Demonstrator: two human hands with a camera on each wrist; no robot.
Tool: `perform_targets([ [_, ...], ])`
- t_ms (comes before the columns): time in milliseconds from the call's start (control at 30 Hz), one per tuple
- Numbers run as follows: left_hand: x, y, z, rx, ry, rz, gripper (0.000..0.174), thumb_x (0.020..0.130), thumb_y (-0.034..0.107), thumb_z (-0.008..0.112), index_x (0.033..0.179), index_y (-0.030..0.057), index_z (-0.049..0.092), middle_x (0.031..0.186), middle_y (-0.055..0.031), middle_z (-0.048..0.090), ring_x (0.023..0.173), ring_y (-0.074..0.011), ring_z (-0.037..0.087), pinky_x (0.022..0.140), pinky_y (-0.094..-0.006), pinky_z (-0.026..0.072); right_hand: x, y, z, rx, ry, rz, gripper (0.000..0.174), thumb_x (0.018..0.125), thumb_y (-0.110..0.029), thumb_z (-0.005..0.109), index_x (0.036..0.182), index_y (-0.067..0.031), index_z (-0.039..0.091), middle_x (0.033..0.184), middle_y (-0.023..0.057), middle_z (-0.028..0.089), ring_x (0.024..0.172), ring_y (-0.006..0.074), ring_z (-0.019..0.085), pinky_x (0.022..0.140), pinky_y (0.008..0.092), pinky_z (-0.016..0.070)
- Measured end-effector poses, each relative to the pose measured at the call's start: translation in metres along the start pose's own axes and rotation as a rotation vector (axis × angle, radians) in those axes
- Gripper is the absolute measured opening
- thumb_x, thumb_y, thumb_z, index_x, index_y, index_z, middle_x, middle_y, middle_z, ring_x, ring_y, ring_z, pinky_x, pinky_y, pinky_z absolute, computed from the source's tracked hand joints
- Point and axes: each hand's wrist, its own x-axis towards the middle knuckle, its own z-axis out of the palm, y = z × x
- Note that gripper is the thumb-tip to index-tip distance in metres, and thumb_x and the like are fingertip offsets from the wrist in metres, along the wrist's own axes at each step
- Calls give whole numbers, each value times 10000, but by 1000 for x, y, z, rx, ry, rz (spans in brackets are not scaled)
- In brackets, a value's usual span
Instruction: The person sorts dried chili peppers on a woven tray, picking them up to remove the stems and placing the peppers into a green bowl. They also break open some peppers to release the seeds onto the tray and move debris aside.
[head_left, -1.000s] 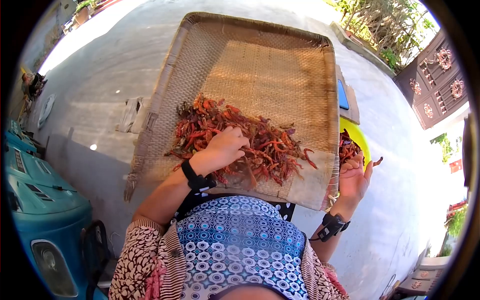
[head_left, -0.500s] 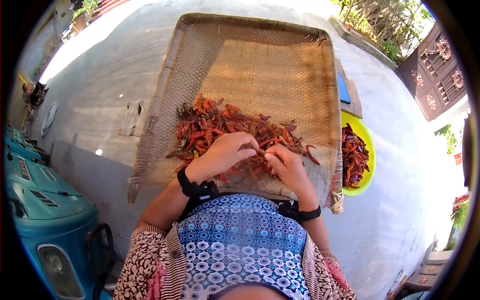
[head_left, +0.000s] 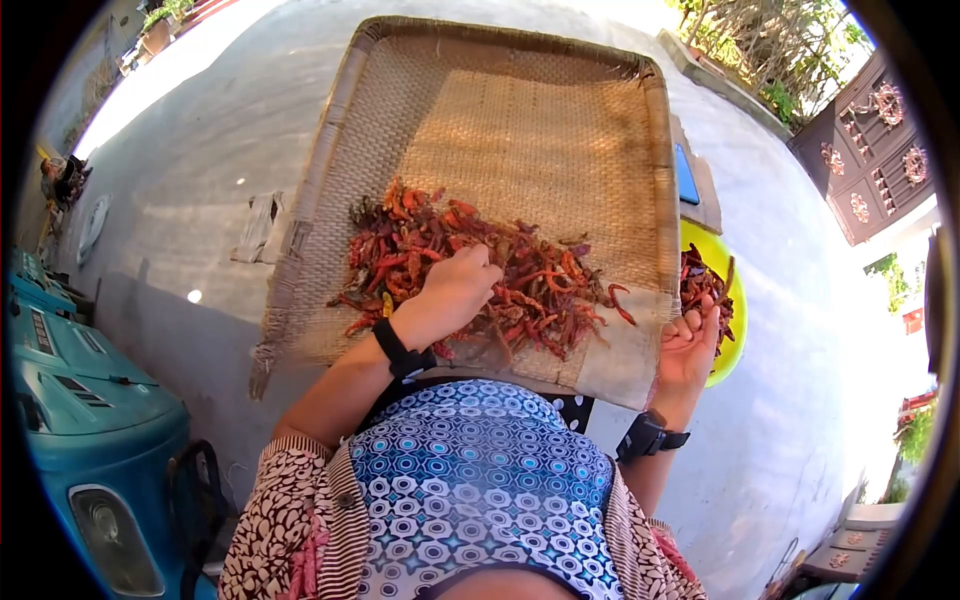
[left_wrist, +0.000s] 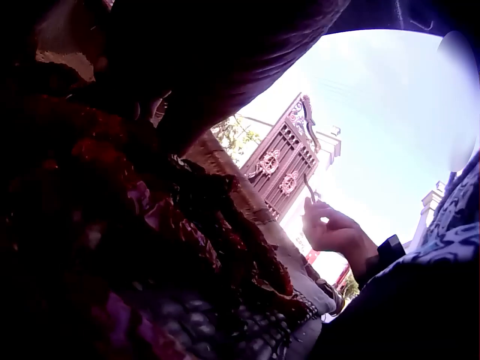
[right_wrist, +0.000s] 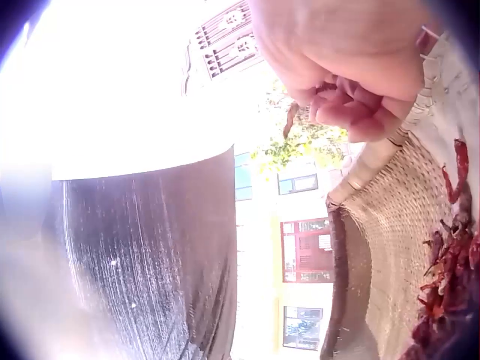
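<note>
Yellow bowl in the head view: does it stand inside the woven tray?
No, the yellow bowl is outside the woven tray, beside its edge.

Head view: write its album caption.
Left hand at red peppers on a woven tray, right hand holding a single pepper by a yellow bowl.

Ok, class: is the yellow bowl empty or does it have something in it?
Not empty: dark red chillies show inside the yellow bowl. The right hand partly hides it.
</note>
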Motion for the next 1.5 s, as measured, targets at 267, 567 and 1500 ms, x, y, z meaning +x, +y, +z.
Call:
perform_targets([
  [267, 6, 14, -17, -38, 91, 53, 130, 854, 105, 659, 947, 56, 582, 898, -87, 566, 890, -280, 548, 738, -392, 472, -15, 34, 22, -492, -206, 104, 388, 1017, -270, 496, 1320, -27, 493, 842, 10, 606, 666, 94, 530, 633, 261, 458],
  [567, -1, 20, -24, -312, 27, -64, 123, 896, 94, 612, 1001, 39, 579, 889, -101, 607, 879, -260, 589, 766, -370, 474, -35, 91, 82, -1250, -525, 184, 279, 946, -233, 627, 1130, -25, 603, 737, 7, 589, 622, 64, 521, 556, 239, 426],
  [1500, -2, 12, -14, -97, -19, -286, 186, 919, 215, 624, 1007, 61, 567, 979, -96, 566, 852, -294, 592, 742, -404, 470, -8, 43, 0, -2098, -36, -207, 176, 836, -202, 651, 1005, -154, 646, 985, 81, 578, 906, 305, 614, 742, 422, 472],
])
